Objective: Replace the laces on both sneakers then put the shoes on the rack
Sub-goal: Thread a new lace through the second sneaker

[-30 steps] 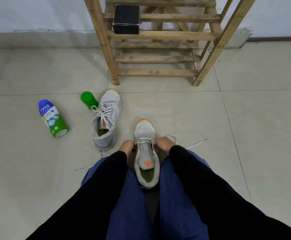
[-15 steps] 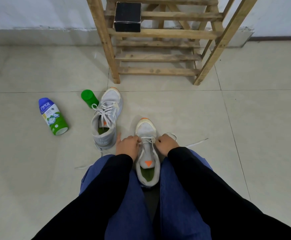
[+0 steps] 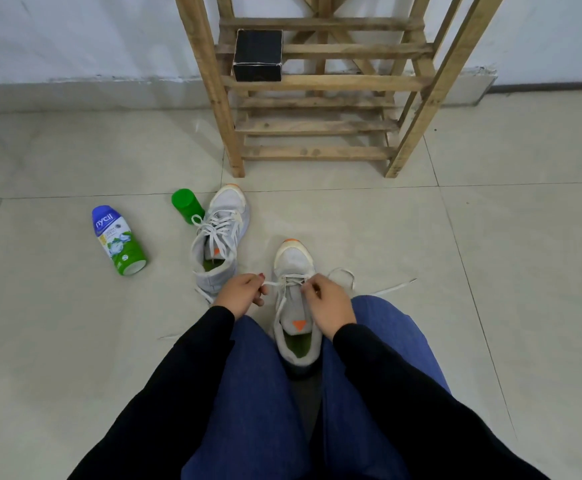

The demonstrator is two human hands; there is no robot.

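Observation:
A grey sneaker (image 3: pixel 294 265) with an orange toe stands on the floor between my knees, toe pointing away. Its white lace (image 3: pixel 291 277) crosses only the lower eyelets. My left hand (image 3: pixel 242 294) pinches one lace end and holds it out taut to the left of the shoe. My right hand (image 3: pixel 327 303) pinches the lace at the eyelets on the shoe's right side. A loose lace end (image 3: pixel 391 289) trails on the floor to the right. The second grey sneaker (image 3: pixel 220 237) stands further left, fully laced. The wooden rack (image 3: pixel 317 126) stands ahead against the wall.
A black box (image 3: pixel 258 58) sits on a rack shelf. A green cap (image 3: pixel 186 205) stands by the left sneaker's toe. A blue and green powder bottle (image 3: pixel 118 244) lies on its side on the tiled floor at left. My legs fill the lower view.
Both hands moved up from beside the shoe onto its laces. My left hand then drew a lace end out to the left, and my right hand shifted onto the right eyelets.

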